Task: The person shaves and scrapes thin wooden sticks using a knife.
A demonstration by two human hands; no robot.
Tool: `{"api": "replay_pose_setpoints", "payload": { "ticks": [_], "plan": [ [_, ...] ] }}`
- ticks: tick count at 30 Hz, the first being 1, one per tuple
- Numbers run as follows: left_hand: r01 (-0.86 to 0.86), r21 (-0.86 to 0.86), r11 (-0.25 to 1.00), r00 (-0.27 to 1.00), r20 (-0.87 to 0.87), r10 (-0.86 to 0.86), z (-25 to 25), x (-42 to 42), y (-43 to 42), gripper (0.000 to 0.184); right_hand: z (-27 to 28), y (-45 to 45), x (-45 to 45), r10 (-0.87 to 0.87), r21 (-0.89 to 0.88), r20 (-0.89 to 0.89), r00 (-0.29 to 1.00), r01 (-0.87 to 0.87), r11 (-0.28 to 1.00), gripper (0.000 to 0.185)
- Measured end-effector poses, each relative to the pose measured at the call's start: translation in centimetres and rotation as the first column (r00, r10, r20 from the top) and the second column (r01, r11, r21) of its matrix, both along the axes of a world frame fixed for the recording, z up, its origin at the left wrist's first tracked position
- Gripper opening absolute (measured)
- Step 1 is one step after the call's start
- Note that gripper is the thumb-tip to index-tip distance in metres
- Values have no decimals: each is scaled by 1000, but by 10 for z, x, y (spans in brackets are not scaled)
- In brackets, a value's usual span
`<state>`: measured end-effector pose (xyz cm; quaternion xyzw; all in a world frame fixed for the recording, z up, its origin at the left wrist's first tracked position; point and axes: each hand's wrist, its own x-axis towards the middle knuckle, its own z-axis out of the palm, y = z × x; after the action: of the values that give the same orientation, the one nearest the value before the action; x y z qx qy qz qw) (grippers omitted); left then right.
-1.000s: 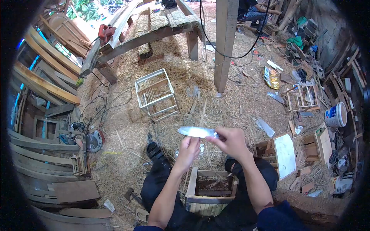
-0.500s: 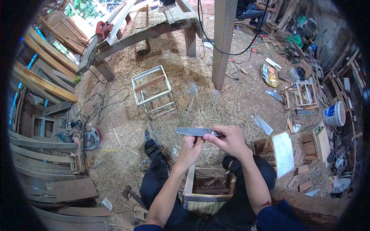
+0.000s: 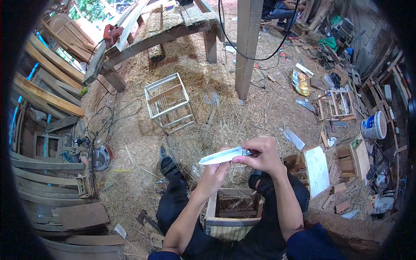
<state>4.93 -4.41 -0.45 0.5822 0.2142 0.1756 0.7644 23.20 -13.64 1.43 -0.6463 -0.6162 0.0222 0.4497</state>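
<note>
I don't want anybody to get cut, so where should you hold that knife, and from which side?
Probably by the handle, from the person's right: the pointed blade sticks out to the left, and the right hand grips the handle.

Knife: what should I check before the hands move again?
1. Right hand gripping the knife by its handle: ok.
2. Left hand clear of the blade: not ok, its fingers are right by it.
3. Sharp edge facing away from those fingers: cannot tell.
4. Blade pointing away from the legs: ok, it points sideways above them.
5. Other person well away from the knife: ok.
</note>
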Motion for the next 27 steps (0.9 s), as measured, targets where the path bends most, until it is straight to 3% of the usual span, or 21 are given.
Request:
{"api": "replay_pose_setpoints", "payload": {
  "ticks": [6, 8, 10, 12, 13, 16, 20, 22, 23, 26, 27],
  "plan": [
    [41, -135, 990, 999, 18, -38, 9, -3, -2, 19, 0, 0, 5, -51, 125, 158, 986, 31, 992, 32],
    [80, -225, 971, 997, -6, -83, 21, -13, -2, 21, -6, -10, 28, -367, 15, -4, 930, 367, 930, 30],
    [80, -103, 991, 995, -52, -85, 4, -19, -11, 23, 9, -15, 62, -691, -73, -289, 662, 705, 706, 28],
    [-14, 24, 1000, 996, -91, 17, -7, -11, -16, 23, 7, -26, 58, -691, -95, -143, 709, 685, 722, 28],
    [-49, -88, 995, 990, -136, 36, -7, -13, -7, 25, 8, -32, 57, -677, -106, -61, 733, 670, 735, 28],
    [-178, -124, 976, 983, -63, 171, -4, -4, 9, 29, 6, -23, 30, -570, -172, -155, 807, 546, 820, 29],
    [-151, -191, 970, 988, -8, 152, -3, 5, 15, 52, 3, 5, 6, -315, -183, -266, 911, 273, 944, 26],
    [-163, -184, 969, 987, -37, 159, -2, 10, 13, 54, -5, 14, -7, -165, -123, -254, 953, 138, 983, 23],
    [-171, -181, 968, 985, -56, 164, -2, 10, 12, 55, -6, 11, -12, -116, -193, -259, 959, 67, 979, 24],
    [-77, -276, 958, 996, 31, 89, -1, 12, 10, 54, -8, 7, -23, -12, -185, -14, 1000, 10, 983, 26],
    [-82, -299, 951, 994, 51, 101, -1, 14, 8, 53, -12, 7, -26, -5, -163, -67, 998, -6, 987, 26]
  ]
}}
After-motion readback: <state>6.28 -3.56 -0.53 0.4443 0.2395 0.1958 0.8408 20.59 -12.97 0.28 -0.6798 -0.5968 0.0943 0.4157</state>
